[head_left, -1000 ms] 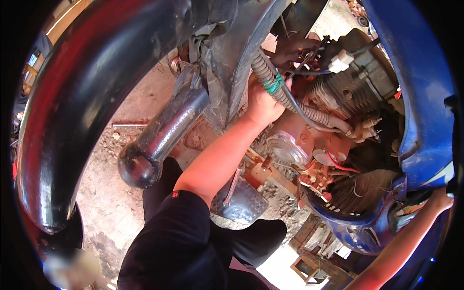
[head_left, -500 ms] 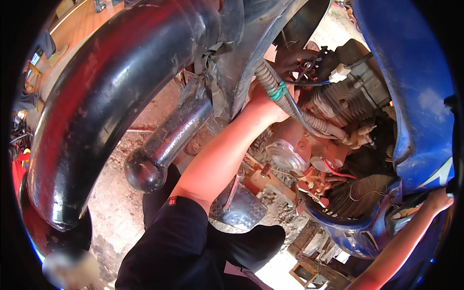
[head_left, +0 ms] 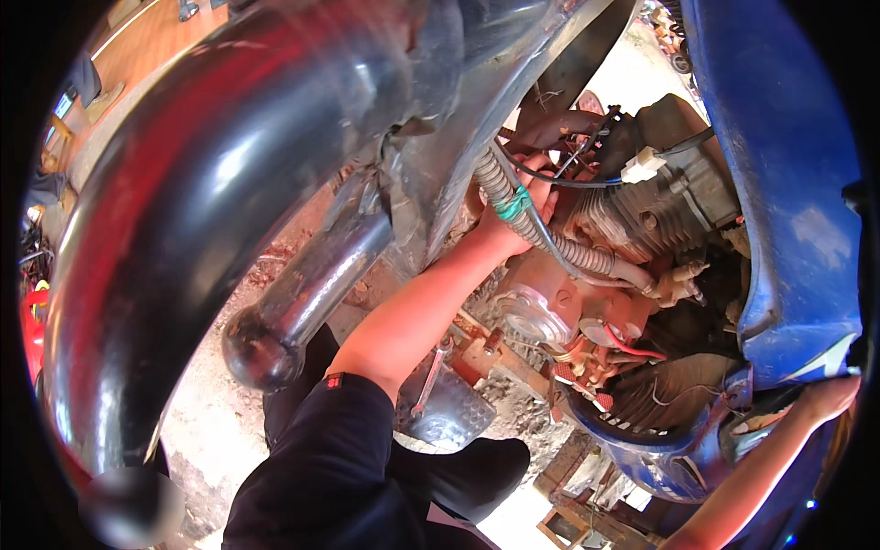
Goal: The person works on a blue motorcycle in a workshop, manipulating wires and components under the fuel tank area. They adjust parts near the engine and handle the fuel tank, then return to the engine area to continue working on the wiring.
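Left hand: left hand [head_left: 502, 229] reaches in behind the ribbed hose [head_left: 587, 259]; fingers show past its far side, partly bent. Grip hidden by the hose; can't tell from here if it's closed on anything.
Right hand: right hand [head_left: 830, 399] sits at the lower edge of the blue panel [head_left: 797, 211], back of hand up. Fingertips out of sight, so can't tell how far they curl or if they grip.
Hose: ribbed, grey-brown, runs slantwise in front of the left hand, alongside the engine; green tape [head_left: 516, 203] wrapped round it beside the hand.
Hose end: near a dirty metal fitting [head_left: 680, 284], low by the engine.
Engine: finned cylinder [head_left: 619, 213] just beyond the left hand; reddish dusty case below, round metal cover [head_left: 532, 316] on it.
Wiring: white connector [head_left: 643, 165] on a black cable [head_left: 587, 183], in front of the cylinder; red wire [head_left: 632, 344] lower down.
Person's left side: big glossy black curved body part [head_left: 183, 229] with a red streak; black tube [head_left: 316, 284], round-ended, between it and the left forearm.
Below forearm: wrench [head_left: 429, 380], one end over a dark textured pad [head_left: 458, 417].
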### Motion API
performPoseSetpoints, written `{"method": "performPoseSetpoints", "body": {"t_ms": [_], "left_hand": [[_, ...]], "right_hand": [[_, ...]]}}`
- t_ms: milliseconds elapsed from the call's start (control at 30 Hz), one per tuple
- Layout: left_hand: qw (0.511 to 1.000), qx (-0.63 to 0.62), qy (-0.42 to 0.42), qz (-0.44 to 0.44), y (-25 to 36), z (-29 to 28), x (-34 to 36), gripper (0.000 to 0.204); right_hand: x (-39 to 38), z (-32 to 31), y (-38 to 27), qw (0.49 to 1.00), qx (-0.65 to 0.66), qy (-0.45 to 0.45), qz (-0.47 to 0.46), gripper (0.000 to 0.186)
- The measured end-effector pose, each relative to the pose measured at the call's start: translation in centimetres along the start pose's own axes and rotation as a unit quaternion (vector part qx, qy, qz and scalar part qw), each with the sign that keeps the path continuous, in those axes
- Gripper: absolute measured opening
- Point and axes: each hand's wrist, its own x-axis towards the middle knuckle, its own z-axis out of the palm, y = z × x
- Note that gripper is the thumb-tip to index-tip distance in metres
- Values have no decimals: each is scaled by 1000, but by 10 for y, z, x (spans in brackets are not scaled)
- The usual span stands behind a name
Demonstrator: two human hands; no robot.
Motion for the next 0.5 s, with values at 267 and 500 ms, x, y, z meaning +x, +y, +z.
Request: {"method": "performPoseSetpoints", "body": {"t_ms": [267,500], "left_hand": [[966,-214,47,-140,22,-22,6,20],[774,-627,-3,-88,43,-85,50,45]], "right_hand": [[3,14,14,999,17,1,29,38],[1,31,37,999,7,-11,30,41]]}}
